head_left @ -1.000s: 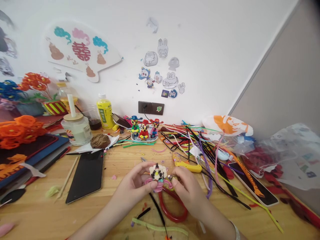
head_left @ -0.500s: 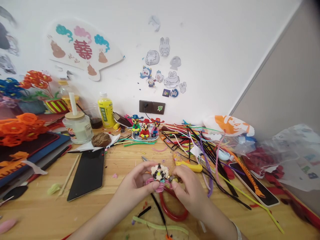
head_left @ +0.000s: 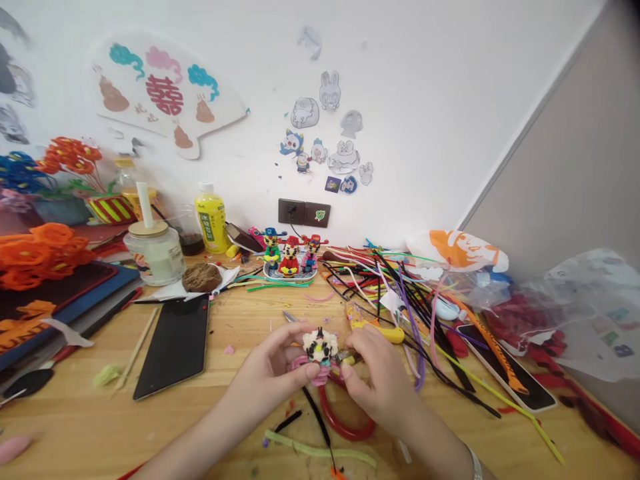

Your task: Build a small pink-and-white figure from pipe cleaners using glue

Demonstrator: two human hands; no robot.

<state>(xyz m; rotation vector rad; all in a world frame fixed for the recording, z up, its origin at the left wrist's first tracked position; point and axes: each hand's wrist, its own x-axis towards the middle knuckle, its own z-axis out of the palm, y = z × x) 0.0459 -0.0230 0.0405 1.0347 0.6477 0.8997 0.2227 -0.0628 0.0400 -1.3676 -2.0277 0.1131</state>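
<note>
A small pipe-cleaner figure (head_left: 321,348) with a cream head, black eyes, a yellow nose and a pink body is held up between my hands. My left hand (head_left: 280,363) grips it from the left, the thumb pressing its front. At the figure's right edge, the thumb and fingers of my right hand (head_left: 377,370) are pinched together. A small greyish and yellow bit shows by those fingertips, too small to name. Just below the figure lie red-handled scissors (head_left: 345,427), partly hidden by my hands; a pointed metal tip shows beyond my left fingers.
Three finished figures (head_left: 291,259) stand on a small tray at the back. A heap of pipe cleaners (head_left: 395,293) and a yellow-handled tool (head_left: 383,331) lie right. A black phone (head_left: 173,350), a jar (head_left: 155,257) and a yellow bottle (head_left: 212,220) are left.
The hands and the figure hold almost the same pose. Only the view has shifted very slightly.
</note>
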